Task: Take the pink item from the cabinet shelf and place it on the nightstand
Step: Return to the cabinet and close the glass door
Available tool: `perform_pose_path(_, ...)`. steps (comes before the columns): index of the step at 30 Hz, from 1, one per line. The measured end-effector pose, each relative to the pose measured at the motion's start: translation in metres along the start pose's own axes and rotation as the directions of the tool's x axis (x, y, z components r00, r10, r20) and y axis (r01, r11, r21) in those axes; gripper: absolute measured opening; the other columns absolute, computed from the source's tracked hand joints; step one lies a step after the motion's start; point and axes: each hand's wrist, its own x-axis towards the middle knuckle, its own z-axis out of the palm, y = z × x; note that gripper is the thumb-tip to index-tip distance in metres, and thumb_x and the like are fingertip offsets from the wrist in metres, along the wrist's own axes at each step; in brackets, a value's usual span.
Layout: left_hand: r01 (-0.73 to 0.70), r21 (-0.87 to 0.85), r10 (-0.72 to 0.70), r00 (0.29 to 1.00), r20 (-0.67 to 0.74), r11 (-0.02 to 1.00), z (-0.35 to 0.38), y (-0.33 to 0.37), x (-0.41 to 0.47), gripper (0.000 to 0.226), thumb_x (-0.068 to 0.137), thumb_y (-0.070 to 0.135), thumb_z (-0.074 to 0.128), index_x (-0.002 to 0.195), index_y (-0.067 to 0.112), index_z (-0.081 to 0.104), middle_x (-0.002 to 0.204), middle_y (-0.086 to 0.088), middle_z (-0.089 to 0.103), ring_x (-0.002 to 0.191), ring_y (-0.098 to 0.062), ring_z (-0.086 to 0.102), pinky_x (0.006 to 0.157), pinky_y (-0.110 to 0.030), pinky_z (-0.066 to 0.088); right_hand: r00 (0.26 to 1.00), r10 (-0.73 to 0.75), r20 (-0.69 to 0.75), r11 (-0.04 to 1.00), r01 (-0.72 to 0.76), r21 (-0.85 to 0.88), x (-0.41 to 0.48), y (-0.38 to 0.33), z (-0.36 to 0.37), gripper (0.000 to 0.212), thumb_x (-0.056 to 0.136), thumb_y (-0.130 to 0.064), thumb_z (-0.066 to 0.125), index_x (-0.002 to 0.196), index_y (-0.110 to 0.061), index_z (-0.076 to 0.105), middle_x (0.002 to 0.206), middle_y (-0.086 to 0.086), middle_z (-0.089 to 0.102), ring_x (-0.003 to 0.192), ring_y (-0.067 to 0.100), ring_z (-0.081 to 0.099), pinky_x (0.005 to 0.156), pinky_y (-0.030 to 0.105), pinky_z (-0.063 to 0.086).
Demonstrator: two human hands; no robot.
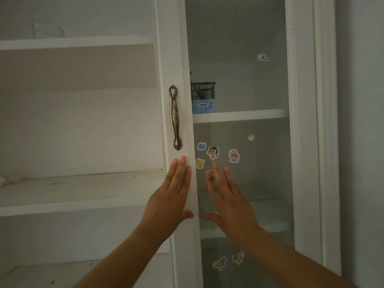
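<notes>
L hand [172,194] open flat on upright cabinet door [176,59] frame, R hand [228,202] open on glass [249,90].

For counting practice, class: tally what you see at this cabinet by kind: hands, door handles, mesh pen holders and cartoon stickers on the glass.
Hands: 2, left hand and right hand
Door handles: 1
Mesh pen holders: 1
Cartoon stickers: 8
Total: 12

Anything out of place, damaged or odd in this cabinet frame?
Nothing is broken or spilled. Cartoon stickers dot the glass door, the two lowest looking faded, and the open shelf left of it is smudged with grime. No pink item is in view. The left hand and right hand lie flat against the door.
</notes>
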Motion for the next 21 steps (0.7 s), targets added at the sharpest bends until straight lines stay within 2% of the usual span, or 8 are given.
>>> perform_pose_path(1, -0.006, 0.01, 0.006, 1.0, 0.011, 1.0, 0.001, 0.001, 0.001, 0.124, 0.053, 0.06, 0.074, 0.141, 0.007, 0.003, 0.15, -0.01, -0.007, 0.139, -0.032, 0.002, 0.086, -0.036, 0.05, 1.0, 0.005, 0.009, 1.0, -0.005, 0.0, 0.001, 0.0, 0.0, 0.117, 0.044, -0.054, 0.082, 0.139, -0.007, 0.032, 0.15, 0.014, 0.02, 0.134, 0.037, 0.029, 0.092, 0.044, 0.05)
perform_pose_path(3, -0.003, 0.064, 0.0, 0.999, 0.051, 0.998, 0.002, 0.002, 0.004, 0.114, 0.072, 0.057, 0.061, 0.134, 0.012, -0.024, 0.139, -0.002, -0.039, 0.13, -0.023, -0.032, 0.103, -0.034, 0.035, 1.0, 0.008, 0.02, 1.0, -0.008, 0.0, 0.001, 0.0, 0.001, 0.117, 0.046, -0.056, 0.081, 0.139, -0.007, 0.031, 0.15, 0.013, 0.019, 0.135, 0.037, 0.027, 0.094, 0.045, 0.048)
perform_pose_path(5, -0.025, 0.098, 0.022, 0.999, 0.027, 0.995, 0.003, 0.001, 0.004, 0.11, 0.077, 0.057, 0.054, 0.131, 0.013, -0.032, 0.131, 0.0, -0.049, 0.123, -0.021, -0.042, 0.107, -0.031, 0.029, 1.0, 0.006, 0.019, 1.0, -0.006, -0.005, 0.001, -0.001, 0.002, 0.116, 0.047, -0.056, 0.08, 0.14, -0.007, 0.031, 0.15, 0.013, 0.018, 0.135, 0.037, 0.026, 0.095, 0.045, 0.047)
perform_pose_path(11, -0.007, 0.167, -0.005, 0.997, 0.074, 0.986, 0.007, 0.001, 0.009, 0.108, 0.078, 0.059, 0.05, 0.129, 0.012, -0.033, 0.132, -0.003, -0.049, 0.131, -0.026, -0.035, 0.108, -0.03, 0.027, 0.997, 0.041, 0.066, 0.999, -0.04, -0.014, 0.007, -0.001, 0.008, 0.119, 0.043, -0.056, 0.082, 0.139, -0.007, 0.032, 0.149, 0.015, 0.029, 0.133, 0.038, 0.03, 0.095, 0.045, 0.045)
perform_pose_path(14, 0.002, 0.142, -0.012, 0.997, 0.073, 0.99, 0.01, 0.0, 0.012, 0.108, 0.078, 0.058, 0.051, 0.13, 0.012, -0.032, 0.134, -0.003, -0.046, 0.131, -0.026, -0.034, 0.108, -0.031, 0.027, 0.997, 0.043, 0.07, 0.999, -0.042, -0.006, 0.008, -0.002, 0.009, 0.119, 0.042, -0.054, 0.083, 0.139, -0.007, 0.031, 0.147, 0.017, 0.032, 0.132, 0.039, 0.032, 0.094, 0.046, 0.045)
perform_pose_path(18, 0.019, 0.139, -0.028, 0.998, 0.063, 0.99, 0.008, 0.002, 0.011, 0.109, 0.077, 0.057, 0.053, 0.131, 0.011, -0.03, 0.136, -0.003, -0.043, 0.131, -0.026, -0.033, 0.108, -0.033, 0.027, 0.996, 0.033, 0.078, 0.999, -0.033, -0.004, 0.006, 0.0, 0.005, 0.116, 0.045, -0.053, 0.083, 0.139, -0.007, 0.032, 0.148, 0.016, 0.031, 0.133, 0.038, 0.03, 0.096, 0.046, 0.043)
perform_pose_path(21, 0.029, 0.171, -0.036, 0.999, 0.037, 0.985, 0.01, 0.003, 0.01, 0.112, 0.075, 0.058, 0.057, 0.135, 0.009, -0.024, 0.142, -0.008, -0.033, 0.133, -0.029, -0.027, 0.11, -0.037, 0.02, 0.995, 0.018, 0.094, 0.999, -0.023, 0.045, 0.006, 0.003, 0.0, 0.108, 0.053, -0.044, 0.083, 0.141, -0.01, 0.03, 0.152, 0.014, 0.024, 0.137, 0.036, 0.024, 0.098, 0.047, 0.043)
